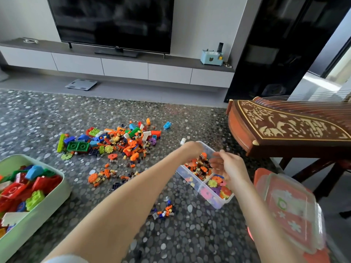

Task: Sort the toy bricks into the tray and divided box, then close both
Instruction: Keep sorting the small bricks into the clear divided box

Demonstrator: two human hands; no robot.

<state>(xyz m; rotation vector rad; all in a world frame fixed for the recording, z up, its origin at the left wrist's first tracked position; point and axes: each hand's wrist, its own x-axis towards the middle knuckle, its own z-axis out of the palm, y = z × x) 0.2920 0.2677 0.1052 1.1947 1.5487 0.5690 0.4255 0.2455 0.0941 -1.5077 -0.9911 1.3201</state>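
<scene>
Nearest the camera, at lower left, the tray (38, 221) sits on the rug (190, 234), uncovered and part-filled with large bricks (red, blue, lime). At lower right, a clear clip lid (290, 211) lies on a red object, apart from the box. Both bare forearms reach forward between them, and the left one crosses toward the right. A small cluster (164, 210) of bricks lies on the rug near the box's near corner.

Box (218, 204): clear, divided, uncovered, set at an angle on the rug. The near compartment holds flower-shaped pieces. The far compartment holds small orange and dark bricks.

Right hand (228, 168): above the box, palm turned left, fingers relaxed. Its grip is wide and holds nothing.

Left hand (191, 148): above the far end of the box, fingers pointing down. Blur hides the grip, so its state cannot be told.

Beyond the hands, the main pile (121, 143) of mixed bricks spreads over the rug, well apart from the tray. To the right stands a zither (288, 128). Farther back are a scale (81, 84) on the floor, a cabinet (123, 68), and a TV (114, 23) on it.
</scene>
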